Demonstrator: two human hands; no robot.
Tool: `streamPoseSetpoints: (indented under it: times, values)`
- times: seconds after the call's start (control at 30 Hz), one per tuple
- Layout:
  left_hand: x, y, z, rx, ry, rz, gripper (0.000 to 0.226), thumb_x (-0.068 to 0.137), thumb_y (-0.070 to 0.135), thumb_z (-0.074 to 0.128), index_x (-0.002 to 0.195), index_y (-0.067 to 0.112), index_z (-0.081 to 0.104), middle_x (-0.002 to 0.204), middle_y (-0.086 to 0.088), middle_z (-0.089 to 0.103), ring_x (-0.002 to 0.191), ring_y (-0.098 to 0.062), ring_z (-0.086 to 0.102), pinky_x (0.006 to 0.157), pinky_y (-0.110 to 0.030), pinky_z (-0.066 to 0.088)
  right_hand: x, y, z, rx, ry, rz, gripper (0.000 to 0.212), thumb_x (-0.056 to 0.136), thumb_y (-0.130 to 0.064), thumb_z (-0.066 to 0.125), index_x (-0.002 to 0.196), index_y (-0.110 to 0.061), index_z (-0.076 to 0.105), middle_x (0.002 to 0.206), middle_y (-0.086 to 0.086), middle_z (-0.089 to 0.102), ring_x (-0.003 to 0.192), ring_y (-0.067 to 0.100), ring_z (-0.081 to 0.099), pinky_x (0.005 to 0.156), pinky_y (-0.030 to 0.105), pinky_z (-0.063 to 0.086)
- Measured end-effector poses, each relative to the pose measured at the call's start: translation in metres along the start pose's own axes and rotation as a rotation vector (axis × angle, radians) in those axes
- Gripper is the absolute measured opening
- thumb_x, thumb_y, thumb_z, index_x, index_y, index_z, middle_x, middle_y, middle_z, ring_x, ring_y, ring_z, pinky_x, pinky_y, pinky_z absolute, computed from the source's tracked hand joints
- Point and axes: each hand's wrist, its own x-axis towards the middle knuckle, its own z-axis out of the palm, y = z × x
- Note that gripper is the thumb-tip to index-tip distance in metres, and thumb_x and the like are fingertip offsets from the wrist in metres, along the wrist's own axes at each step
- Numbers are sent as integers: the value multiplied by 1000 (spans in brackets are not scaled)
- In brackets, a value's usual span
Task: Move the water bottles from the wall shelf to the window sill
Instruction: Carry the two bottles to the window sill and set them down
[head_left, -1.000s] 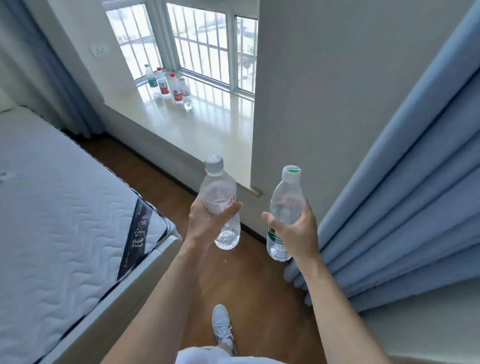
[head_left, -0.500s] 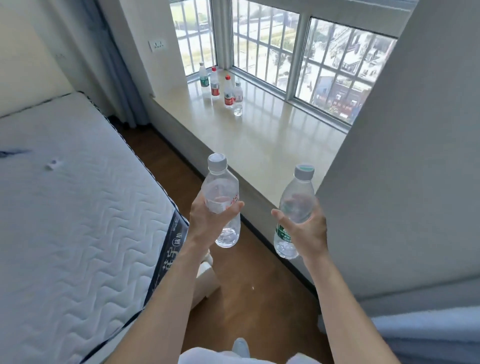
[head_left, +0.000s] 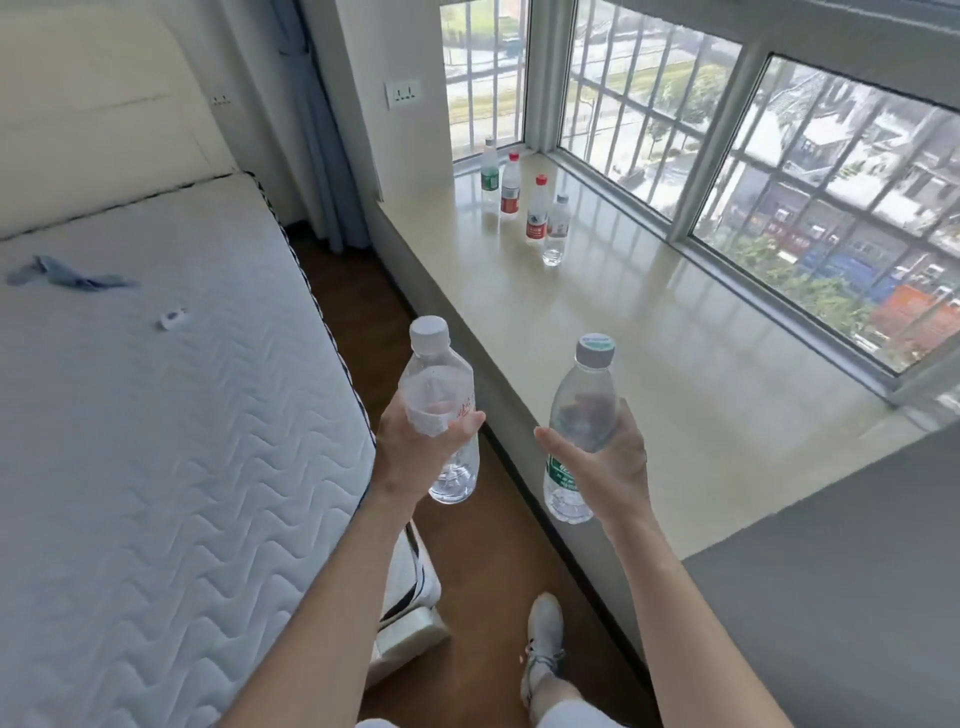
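Observation:
My left hand (head_left: 415, 452) grips a clear water bottle with a red-printed label (head_left: 441, 410), held upright over the wooden floor. My right hand (head_left: 608, 467) holds a clear water bottle with a green label (head_left: 576, 431), upright at the near edge of the beige window sill (head_left: 675, 364). At the sill's far left end stand several bottles: a green-labelled one (head_left: 489, 176), two red-capped ones (head_left: 510, 187) (head_left: 537, 213) and a small clear one (head_left: 556, 231). The wall shelf is out of view.
A bare quilted mattress (head_left: 156, 415) fills the left, with a narrow strip of wooden floor (head_left: 363, 312) between it and the sill. Barred windows (head_left: 779, 182) back the sill. A grey wall (head_left: 831, 623) juts out at the lower right. A blue curtain (head_left: 317, 130) hangs at the far corner.
I have walked forward along the gap and turned toward the window; the sill and its bottles are closer. The blue curtain on the right has left the view. Both hands still hold their bottles.

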Motion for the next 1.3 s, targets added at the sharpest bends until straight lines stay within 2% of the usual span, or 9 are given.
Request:
streamPoseSetpoints:
  times: [0.13,0.23,0.3,0.4,0.63,0.77,0.97,1.13,1.3]
  values:
    - [57,12,21,-30,79,-25,63,70,21,87,124,9,56,113,-8,66,106,-23,62,96,-41,53,77,-10,12,7,-99,-10,58,56,-53,87,99,-27,58,93,-6,69,89,15,69,83,43,58]
    - [93,24,33,-57,128,-35,68,64,34,82,123,10,56,110,-1,65,102,-13,62,92,-25,51,129,-23,24,-30,-190,-71,55,60,-49,88,99,-25,58,91,-9,68,86,9,68,77,32,55]
    - [114,28,38,-66,134,-26,59,69,24,84,119,15,55,100,10,61,95,2,60,84,-9,46,158,-31,35,-66,-246,-127,55,63,-48,88,102,-25,57,93,-10,67,87,8,67,76,27,53]
    - [139,29,36,-114,173,-70,54,70,22,85,115,24,55,96,19,60,89,18,57,73,-3,43,193,-44,55,-66,-310,-168,57,63,-49,87,104,-26,57,96,-9,68,90,10,67,77,28,55]
    - [195,17,23,-152,279,-93,54,75,14,84,102,45,49,100,27,54,90,26,52,68,6,38,250,-56,109,-78,-400,-211,53,68,-42,89,107,-24,58,96,-12,65,90,7,65,77,28,54]
    - [241,1,8,-153,310,-129,51,68,33,83,105,46,50,102,24,59,94,16,57,74,-2,42,284,-59,145,-97,-452,-194,50,69,-38,89,104,-22,57,93,-12,65,87,4,64,73,26,52]
    - [336,-29,-24,-165,336,-155,46,65,40,79,107,33,60,101,12,67,96,-2,63,77,-17,49,354,-82,224,-79,-459,-212,48,70,-35,89,103,-22,57,92,-13,64,86,2,63,72,23,48]
    - [428,-45,-60,-183,316,-131,36,66,36,81,93,45,59,92,23,68,90,11,61,76,-18,48,420,-112,307,-47,-474,-213,53,69,-37,90,110,-23,60,98,-11,67,92,8,66,79,30,53]
    - [513,-64,-90,-164,270,-103,48,72,28,86,104,46,56,103,18,66,97,10,60,85,-23,51,485,-146,390,-2,-475,-229,62,61,-53,86,111,-24,61,102,-4,71,96,14,69,86,43,58]
